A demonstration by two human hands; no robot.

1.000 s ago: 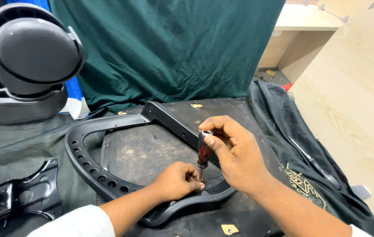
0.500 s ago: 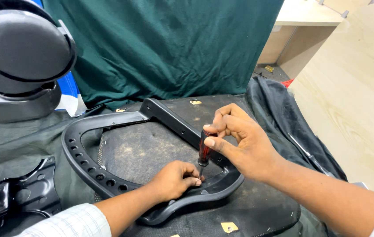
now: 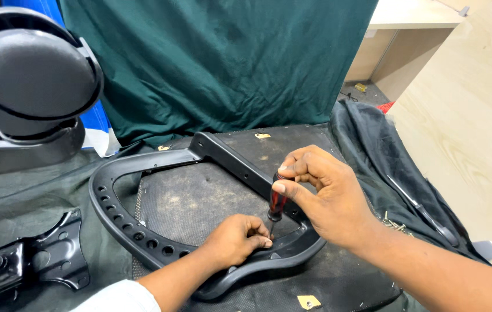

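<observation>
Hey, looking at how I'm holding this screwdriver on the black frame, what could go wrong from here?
The left hand has its fingertips right beside the tip of the screwdriver, so a slip could jab them. The right hand grips only the top of the handle, which may let the tool tilt off. The black frame lies loose on the dark mat and might shift under pressure.

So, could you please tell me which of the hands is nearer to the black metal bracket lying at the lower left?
Left. The left hand rests on the black plastic frame, on the metal bracket's side. The right hand, gripping the screwdriver, is farther right.
</observation>
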